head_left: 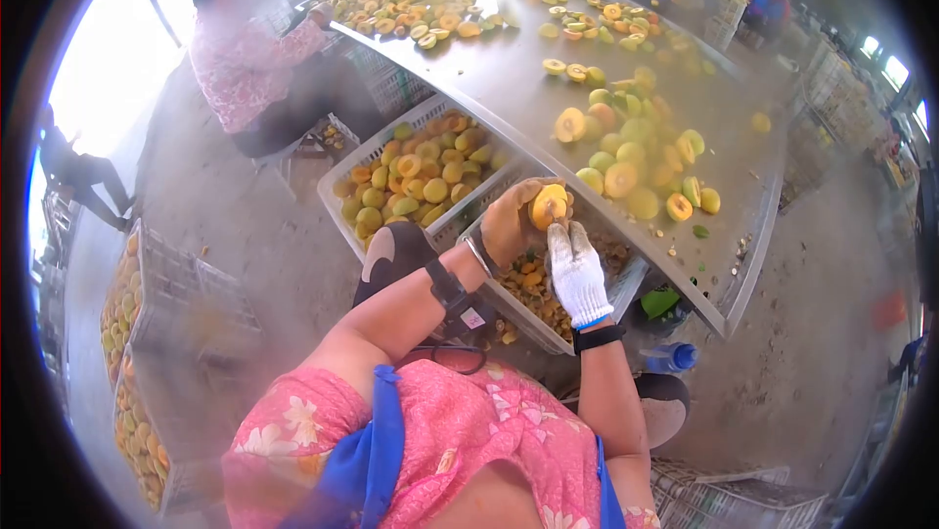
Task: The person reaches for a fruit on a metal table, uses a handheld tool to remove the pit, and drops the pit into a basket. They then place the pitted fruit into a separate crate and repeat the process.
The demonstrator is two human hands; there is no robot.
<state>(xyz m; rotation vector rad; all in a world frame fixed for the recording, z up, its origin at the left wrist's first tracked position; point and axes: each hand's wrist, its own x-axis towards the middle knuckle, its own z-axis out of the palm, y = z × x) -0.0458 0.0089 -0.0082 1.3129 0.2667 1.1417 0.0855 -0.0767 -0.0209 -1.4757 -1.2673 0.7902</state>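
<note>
Head view: the left hand [511, 221], bare, curls closed around a halved yellow fruit [549, 206], cut face up, held above a white crate of pits and scraps [626, 280]. The right hand [575, 273], in a white glove, is closed with its fingertips pressed to the fruit's lower edge; whether it grips a tool I cannot tell. Just left sits a white crate of yellow fruit [344, 189]. Beyond, the grey tabletop [489, 79] carries more fruit, whole and halved [626, 153]. Another person in a floral top [245, 60] sits at the far side.
</note>
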